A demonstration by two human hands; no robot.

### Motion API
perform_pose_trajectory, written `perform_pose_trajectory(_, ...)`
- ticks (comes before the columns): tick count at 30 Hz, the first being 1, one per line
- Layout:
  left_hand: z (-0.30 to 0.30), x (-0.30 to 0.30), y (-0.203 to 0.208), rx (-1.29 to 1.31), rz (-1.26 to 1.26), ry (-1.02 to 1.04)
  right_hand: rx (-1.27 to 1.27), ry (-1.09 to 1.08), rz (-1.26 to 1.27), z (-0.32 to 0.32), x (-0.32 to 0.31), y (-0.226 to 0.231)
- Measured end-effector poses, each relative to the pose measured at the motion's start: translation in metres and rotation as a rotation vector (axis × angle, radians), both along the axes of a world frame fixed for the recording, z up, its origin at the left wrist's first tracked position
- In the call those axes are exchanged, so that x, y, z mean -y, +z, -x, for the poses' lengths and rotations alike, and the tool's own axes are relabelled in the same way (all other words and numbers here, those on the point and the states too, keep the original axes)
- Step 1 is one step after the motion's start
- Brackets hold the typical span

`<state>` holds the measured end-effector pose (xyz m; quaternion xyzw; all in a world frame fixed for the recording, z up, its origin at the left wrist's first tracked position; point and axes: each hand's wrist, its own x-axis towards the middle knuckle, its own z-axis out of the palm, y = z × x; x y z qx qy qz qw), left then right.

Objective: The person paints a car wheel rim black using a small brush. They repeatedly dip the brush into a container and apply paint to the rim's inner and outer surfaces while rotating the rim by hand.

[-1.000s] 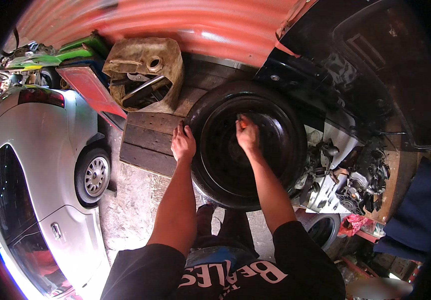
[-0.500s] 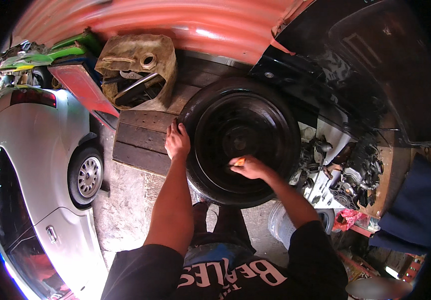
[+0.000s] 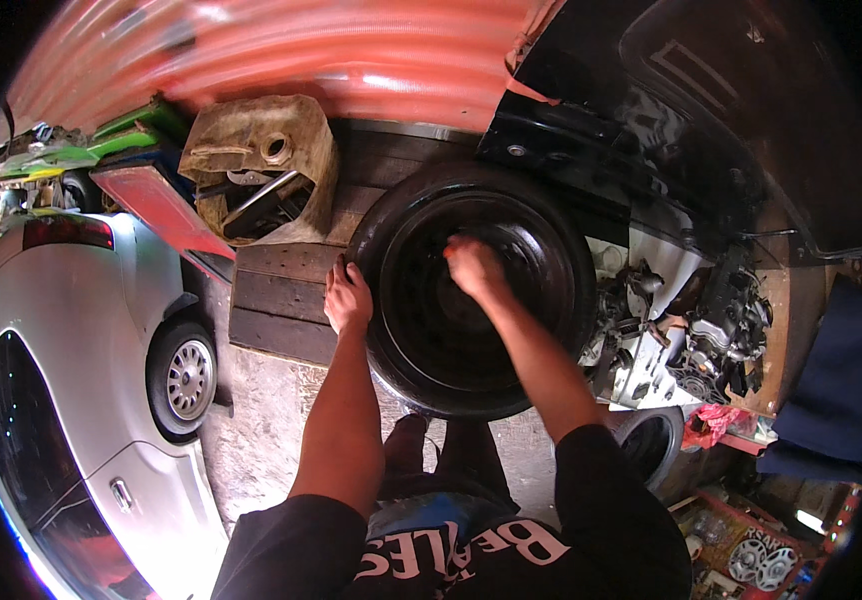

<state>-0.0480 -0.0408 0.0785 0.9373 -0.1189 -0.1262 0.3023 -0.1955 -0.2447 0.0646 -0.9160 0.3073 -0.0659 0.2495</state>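
Note:
A black tyre on a dark steel wheel lies flat in front of me, on dark wooden planks. My left hand rests against the tyre's left edge, its fingers stretched out and partly apart. Over the upper middle of the wheel, my right hand is closed around a small orange thing. Only a bit of that thing shows between the fingers, so its kind cannot be made out. The hand hides part of the hub.
A cut-open brown plastic can with metal tools stands beyond my left hand. A silver car is at the left. Greasy engine parts lie at the right, below a black car panel. Another tyre stands near my right elbow.
My right hand has moved up and slightly left across the wheel, from below the hub to above it, still closed on the orange thing. My left hand stays at the tyre's edge.

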Motion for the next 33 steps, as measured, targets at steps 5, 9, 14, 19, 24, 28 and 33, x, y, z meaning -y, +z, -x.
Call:
perform_pose_trajectory(5,-0.003,-0.006,-0.002,0.004,0.016,-0.003,0.113,0.256,-0.03,-0.012,-0.091,-0.003)
perform_pose_trajectory(9,-0.007,-0.01,-0.009,0.018,-0.025,-0.011,0.187,0.105,-0.325,0.0,-0.021,0.017)
perform_pose_trajectory(14,-0.001,0.001,-0.007,-0.007,0.019,-0.025,-0.147,0.132,0.101,0.048,0.07,0.034)
perform_pose_trajectory(19,-0.002,-0.003,-0.004,-0.031,0.003,-0.006,-0.385,0.199,0.087,0.115,0.041,0.035)
perform_pose_trajectory(24,-0.005,-0.004,-0.002,-0.038,-0.036,0.005,-0.448,0.309,-0.092,0.12,-0.069,0.042)
perform_pose_trajectory(28,-0.004,-0.003,0.005,-0.066,-0.021,-0.003,-0.011,0.083,-0.317,0.087,-0.129,0.04)
perform_pose_trajectory(33,0.0,0.001,0.008,-0.074,-0.008,-0.009,-0.189,-0.027,-0.18,0.11,-0.065,0.021)
